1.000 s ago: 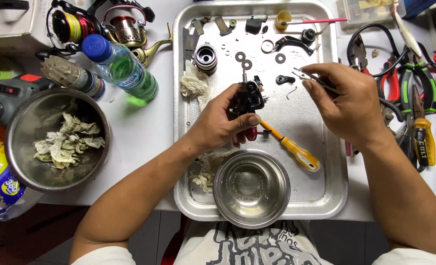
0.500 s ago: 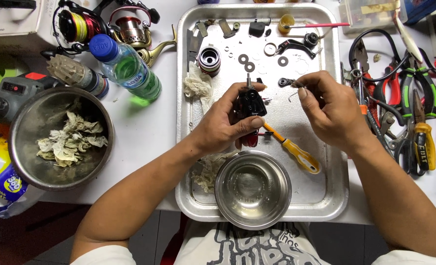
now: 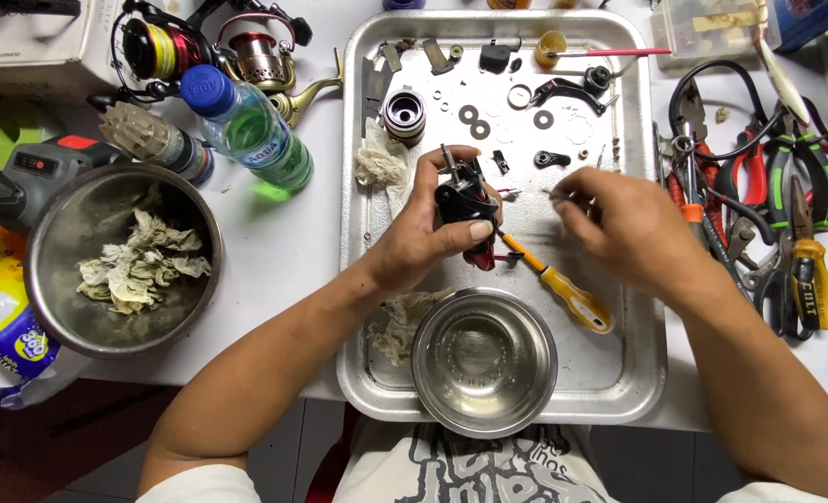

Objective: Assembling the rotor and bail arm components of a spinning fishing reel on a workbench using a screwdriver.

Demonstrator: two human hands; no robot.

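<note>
My left hand (image 3: 433, 228) grips a black fishing reel body (image 3: 462, 200) over the metal tray (image 3: 637, 373), its shaft pointing away from me. My right hand (image 3: 624, 228) hovers just to the right of it, fingertips pinched on a tiny metal part (image 3: 552, 195) that is hard to make out. An orange-handled screwdriver (image 3: 563, 293) lies on the tray below and between the hands. Washers (image 3: 475, 121), a black lever (image 3: 552, 158), a spool (image 3: 403, 114) and a black handle arm (image 3: 568, 88) lie scattered at the tray's far end.
A small steel bowl (image 3: 484, 361) sits on the tray's near edge. A large steel bowl (image 3: 121, 261) with crumpled wipes stands left, beside a green-tinted bottle (image 3: 251, 130), spinning reels (image 3: 209, 47) and a drill (image 3: 23, 177). Pliers and cutters (image 3: 787, 233) lie right of the tray.
My right hand dropped toward the tray's middle and pulled slightly right of the reel body with a small part pinched. My left hand keeps its hold on the reel body.
</note>
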